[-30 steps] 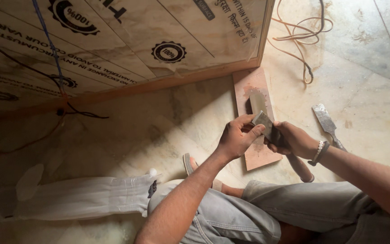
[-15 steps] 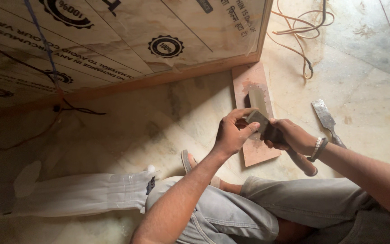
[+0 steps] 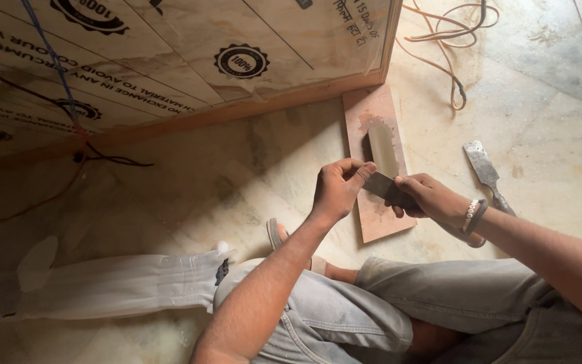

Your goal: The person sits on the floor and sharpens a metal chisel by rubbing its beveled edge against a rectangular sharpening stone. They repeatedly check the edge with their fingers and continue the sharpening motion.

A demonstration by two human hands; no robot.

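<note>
I sit on a marble floor with a flat metal chisel blade (image 3: 380, 184) held between both hands. My right hand (image 3: 429, 199) grips its handle end, and my left hand (image 3: 338, 191) pinches the blade's tip with thumb and fingers. Just beyond the blade lies a reddish wooden board (image 3: 378, 216) carrying a grey sharpening stone (image 3: 382, 149). The blade hangs slightly above the board, near the stone's near end.
A second chisel (image 3: 485, 170) lies on the floor right of the board. A large plywood sheet (image 3: 170, 61) with printed marks and dark wires leans at the back. A tan cable (image 3: 449, 47) coils at top right. A white plastic bag (image 3: 122, 286) lies by my knee.
Both hands with the blade stay near the same spot over the board; my left fingers have shifted onto the blade tip. The camera view has tilted slightly.
</note>
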